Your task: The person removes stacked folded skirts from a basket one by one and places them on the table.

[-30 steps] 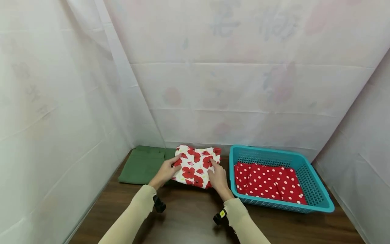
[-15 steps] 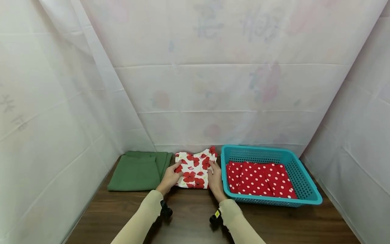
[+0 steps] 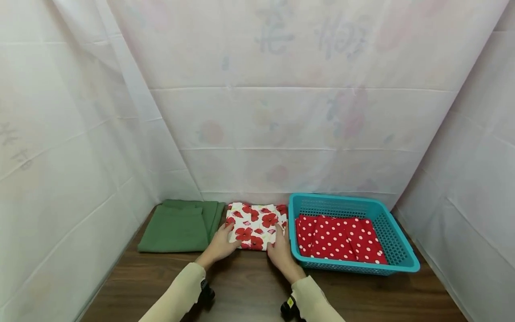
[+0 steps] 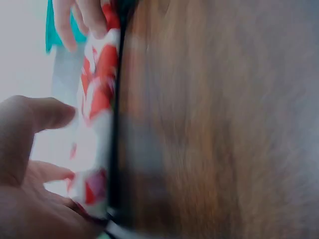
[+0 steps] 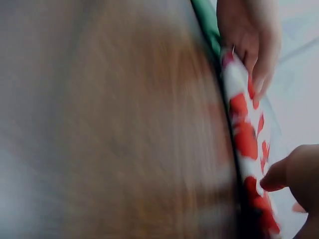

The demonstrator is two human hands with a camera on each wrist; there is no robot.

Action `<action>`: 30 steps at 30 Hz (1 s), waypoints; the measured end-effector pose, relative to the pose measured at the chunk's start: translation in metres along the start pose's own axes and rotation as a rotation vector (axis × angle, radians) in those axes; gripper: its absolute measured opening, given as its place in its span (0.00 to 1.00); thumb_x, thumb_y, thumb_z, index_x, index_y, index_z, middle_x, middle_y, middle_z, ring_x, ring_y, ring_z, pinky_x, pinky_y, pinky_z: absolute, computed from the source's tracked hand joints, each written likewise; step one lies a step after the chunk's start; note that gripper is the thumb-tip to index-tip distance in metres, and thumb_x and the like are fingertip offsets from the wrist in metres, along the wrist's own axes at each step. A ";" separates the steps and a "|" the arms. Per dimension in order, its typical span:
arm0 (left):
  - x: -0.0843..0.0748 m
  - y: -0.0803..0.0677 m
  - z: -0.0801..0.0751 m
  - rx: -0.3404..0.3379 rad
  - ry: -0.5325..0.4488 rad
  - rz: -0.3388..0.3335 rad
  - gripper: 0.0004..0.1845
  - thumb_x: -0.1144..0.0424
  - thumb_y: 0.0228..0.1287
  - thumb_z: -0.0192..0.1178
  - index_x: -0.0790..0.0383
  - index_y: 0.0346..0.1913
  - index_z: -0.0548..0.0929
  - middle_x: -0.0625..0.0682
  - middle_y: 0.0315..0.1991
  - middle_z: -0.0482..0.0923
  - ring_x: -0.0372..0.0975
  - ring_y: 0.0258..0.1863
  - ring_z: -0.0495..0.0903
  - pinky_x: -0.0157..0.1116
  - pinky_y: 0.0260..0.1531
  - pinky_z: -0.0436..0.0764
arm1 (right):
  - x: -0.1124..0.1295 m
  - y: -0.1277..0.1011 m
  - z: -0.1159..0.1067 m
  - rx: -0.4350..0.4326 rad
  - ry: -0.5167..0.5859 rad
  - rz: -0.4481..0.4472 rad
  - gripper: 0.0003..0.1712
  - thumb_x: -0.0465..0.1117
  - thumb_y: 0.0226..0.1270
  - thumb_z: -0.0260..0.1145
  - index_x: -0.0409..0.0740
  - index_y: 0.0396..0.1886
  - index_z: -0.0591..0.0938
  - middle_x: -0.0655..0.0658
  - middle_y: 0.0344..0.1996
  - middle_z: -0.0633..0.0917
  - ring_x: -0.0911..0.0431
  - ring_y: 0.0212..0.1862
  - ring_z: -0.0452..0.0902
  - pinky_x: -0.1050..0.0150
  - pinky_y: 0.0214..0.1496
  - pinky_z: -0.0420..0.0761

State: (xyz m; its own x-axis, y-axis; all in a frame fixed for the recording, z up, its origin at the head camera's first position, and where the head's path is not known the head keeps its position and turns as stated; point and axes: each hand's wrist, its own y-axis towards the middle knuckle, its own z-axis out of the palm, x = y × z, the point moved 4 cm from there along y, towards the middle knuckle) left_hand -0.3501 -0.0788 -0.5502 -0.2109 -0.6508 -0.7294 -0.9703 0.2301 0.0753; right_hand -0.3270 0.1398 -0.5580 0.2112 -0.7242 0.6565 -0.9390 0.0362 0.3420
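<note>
A folded white cloth with red flowers (image 3: 257,223) lies flat on the table between a green cloth and a blue basket. My left hand (image 3: 222,241) is at its near left corner, fingers along the side edge; in the left wrist view the left thumb (image 4: 55,113) stands off the cloth. At the near right corner is my right hand (image 3: 280,250), fingers stretched along the edge beside the basket. In the right wrist view its thumb (image 5: 276,175) is loosely out, its tip right at the cloth. Both hands look relaxed, not gripping.
The folded green cloth (image 3: 175,230) lies to the left. On the right stands the blue plastic basket (image 3: 414,264), holding a folded red cloth with white dots (image 3: 342,239). White sheeting (image 3: 257,112) rises behind and at both sides of the dark wooden table (image 3: 245,290).
The flowered cloth has come down flat onto the table, off the green cloth's edge. Both hands have loosened from it and drawn slightly toward its near corners. The head view has shifted.
</note>
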 end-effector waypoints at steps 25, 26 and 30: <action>-0.169 -0.027 -0.009 -0.057 -0.047 0.357 0.37 0.60 0.68 0.67 0.60 0.77 0.66 0.55 0.69 0.74 0.47 0.59 0.80 0.49 0.54 0.85 | 0.018 -0.074 -0.151 0.742 0.294 -0.240 0.39 0.47 0.76 0.66 0.55 0.80 0.59 0.45 0.59 0.85 0.57 0.54 0.85 0.64 0.50 0.85; -0.174 -0.025 -0.008 -0.041 -0.079 0.373 0.37 0.59 0.68 0.67 0.59 0.77 0.66 0.55 0.69 0.74 0.47 0.57 0.81 0.49 0.53 0.85 | 0.018 -0.071 -0.163 0.728 0.317 -0.245 0.38 0.45 0.76 0.66 0.54 0.79 0.60 0.46 0.55 0.86 0.58 0.52 0.86 0.64 0.49 0.86; -0.194 -0.009 0.003 0.078 -0.255 0.425 0.41 0.55 0.67 0.68 0.52 0.79 0.61 0.54 0.71 0.71 0.50 0.60 0.81 0.49 0.56 0.85 | 0.016 -0.047 -0.211 0.608 0.317 -0.301 0.34 0.40 0.76 0.66 0.50 0.76 0.64 0.44 0.48 0.87 0.57 0.49 0.85 0.63 0.48 0.86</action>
State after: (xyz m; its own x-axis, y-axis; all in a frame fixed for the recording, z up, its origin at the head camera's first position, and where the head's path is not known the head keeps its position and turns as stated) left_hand -0.2999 0.0475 -0.4108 -0.5405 -0.2925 -0.7889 -0.7911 0.4959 0.3581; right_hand -0.2222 0.2720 -0.4214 0.4648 -0.4056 0.7871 -0.7929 -0.5862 0.1662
